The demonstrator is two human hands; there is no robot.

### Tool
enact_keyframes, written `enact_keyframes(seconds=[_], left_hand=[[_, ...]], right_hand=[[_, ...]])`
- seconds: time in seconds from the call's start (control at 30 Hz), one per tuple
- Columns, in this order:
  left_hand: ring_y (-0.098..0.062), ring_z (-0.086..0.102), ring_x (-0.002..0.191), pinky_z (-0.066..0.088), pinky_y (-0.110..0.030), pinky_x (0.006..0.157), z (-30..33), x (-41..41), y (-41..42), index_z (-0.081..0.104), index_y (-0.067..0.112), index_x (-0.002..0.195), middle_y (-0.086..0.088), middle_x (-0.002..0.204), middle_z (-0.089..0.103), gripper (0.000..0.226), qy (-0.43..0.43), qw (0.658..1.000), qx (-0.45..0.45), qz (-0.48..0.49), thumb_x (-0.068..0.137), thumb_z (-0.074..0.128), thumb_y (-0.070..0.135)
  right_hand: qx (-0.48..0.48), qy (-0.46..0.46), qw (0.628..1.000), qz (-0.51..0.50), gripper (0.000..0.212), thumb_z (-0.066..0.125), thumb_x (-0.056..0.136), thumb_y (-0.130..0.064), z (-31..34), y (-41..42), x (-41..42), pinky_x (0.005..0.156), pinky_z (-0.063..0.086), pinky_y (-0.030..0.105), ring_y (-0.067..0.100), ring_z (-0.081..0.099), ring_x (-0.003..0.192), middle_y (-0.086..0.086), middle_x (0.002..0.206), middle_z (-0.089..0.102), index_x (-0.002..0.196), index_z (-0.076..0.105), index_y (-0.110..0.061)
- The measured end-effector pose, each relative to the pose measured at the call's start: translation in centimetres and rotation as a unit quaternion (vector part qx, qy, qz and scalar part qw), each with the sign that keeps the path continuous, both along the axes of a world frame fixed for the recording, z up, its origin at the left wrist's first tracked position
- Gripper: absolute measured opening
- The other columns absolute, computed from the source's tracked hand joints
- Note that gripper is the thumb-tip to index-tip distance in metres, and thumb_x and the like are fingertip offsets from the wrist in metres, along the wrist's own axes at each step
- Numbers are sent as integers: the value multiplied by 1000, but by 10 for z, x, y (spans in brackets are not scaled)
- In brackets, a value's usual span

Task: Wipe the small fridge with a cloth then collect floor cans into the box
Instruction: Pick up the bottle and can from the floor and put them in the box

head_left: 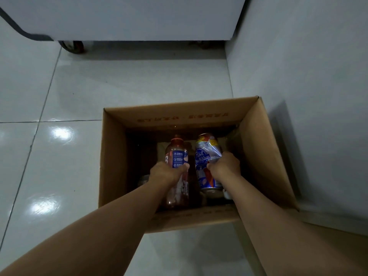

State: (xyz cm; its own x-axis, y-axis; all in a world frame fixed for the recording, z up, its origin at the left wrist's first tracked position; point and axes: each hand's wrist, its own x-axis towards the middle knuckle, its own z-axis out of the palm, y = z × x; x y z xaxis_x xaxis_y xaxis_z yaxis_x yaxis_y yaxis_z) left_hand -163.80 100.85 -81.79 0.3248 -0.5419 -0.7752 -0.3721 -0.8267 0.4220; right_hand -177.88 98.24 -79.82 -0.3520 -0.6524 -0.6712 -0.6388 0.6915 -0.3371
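An open cardboard box (113, 162) stands on the floor against the right wall. Inside it, my left hand (166, 173) grips a reddish plastic bottle (177, 152) with a blue label, its cap pointing away from me. My right hand (225, 166) grips a dented blue and white beer can (206, 154), held beside the bottle above the dark box floor. Both forearms reach into the box from the near side. Other items lie dimly at the bottom of the box, too dark to identify.
The white fridge (139, 16) stands at the far side on a dark caster wheel (72, 47). A white wall (308, 86) runs along the right, touching the box. Glossy white floor tiles (59, 156) spread to the left and ahead.
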Motion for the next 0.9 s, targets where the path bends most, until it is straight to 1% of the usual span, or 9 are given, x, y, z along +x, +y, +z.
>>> enact_keyframes(seconds=[0.07, 0.13, 0.2, 0.3, 0.4, 0.5, 0.67, 0.77, 0.9], left_hand=[[-20, 55, 81, 45, -29, 64, -4, 1, -1, 43, 8, 127, -13, 112, 57, 68, -2, 1000, 2, -4, 77, 69, 47], [-21, 56, 81, 42, -28, 58, -5, 3, -2, 41, 8, 130, -14, 117, 56, 69, -8, 1000, 9, -8, 79, 67, 47], [-28, 58, 96, 43, -31, 64, -2, 6, -1, 37, 8, 134, -16, 124, 54, 71, -21, 1000, 20, -10, 81, 65, 47], [-31, 55, 110, 44, -36, 77, 13, 8, 5, 34, 8, 137, -17, 129, 51, 72, -39, 999, 31, -12, 83, 64, 45], [-26, 54, 93, 43, -30, 60, 44, 9, 14, 34, 11, 137, -14, 126, 52, 69, -28, 999, 35, -5, 84, 63, 44], [-19, 50, 83, 36, -24, 50, 86, 13, 20, 35, 13, 137, -12, 127, 53, 68, -30, 999, 23, -12, 84, 63, 45], [-25, 58, 104, 46, -30, 66, 179, 23, 28, 36, 13, 137, -10, 127, 54, 67, -29, 999, 0, -30, 84, 63, 45], [-27, 56, 112, 48, -32, 78, 244, 33, 33, 37, 12, 137, -10, 128, 54, 67, -30, 999, -13, -42, 84, 62, 44], [-24, 56, 108, 44, -29, 76, 334, 53, 36, 44, 12, 131, -9, 123, 57, 58, -29, 997, -31, -62, 85, 62, 41]], right_hand=[[19, 3, 1000, 12, 52, 67, 84, -18, -4, -2, 1, 88, 51, 36, 31, 54, 116, 15, 130, 52, 131, 45, -8], [45, -17, 999, 15, 49, 65, 86, -19, -5, -2, 1, 69, 47, 27, 26, 57, 107, 14, 126, 54, 130, 45, -8], [58, -34, 998, 16, 53, 64, 87, -23, 0, 1, -1, 62, 42, 25, 24, 58, 100, 13, 124, 56, 132, 43, -7], [47, -59, 997, 24, 60, 65, 86, -23, 14, 9, -6, 71, 43, 27, 27, 56, 109, 13, 129, 53, 136, 38, -8], [46, -80, 996, 16, 58, 67, 84, -20, 43, 18, -5, 81, 50, 33, 29, 55, 108, 13, 129, 50, 133, 39, -9], [40, -85, 995, 42, 63, 67, 84, -20, 86, 24, -1, 84, 45, 31, 28, 52, 114, 12, 135, 45, 137, 36, -11], [41, -96, 993, 50, 74, 67, 85, -19, 174, 41, 8, 97, 45, 35, 26, 49, 120, 10, 139, 43, 145, 25, -12], [46, -94, 992, 68, 72, 67, 85, -20, 232, 49, 14, 81, 48, 29, 22, 54, 110, 10, 134, 46, 143, 26, -11], [19, -81, 992, 94, 73, 68, 85, -22, 312, 54, 24, 62, 44, 20, 14, 52, 90, 10, 136, 47, 144, 26, -10]])
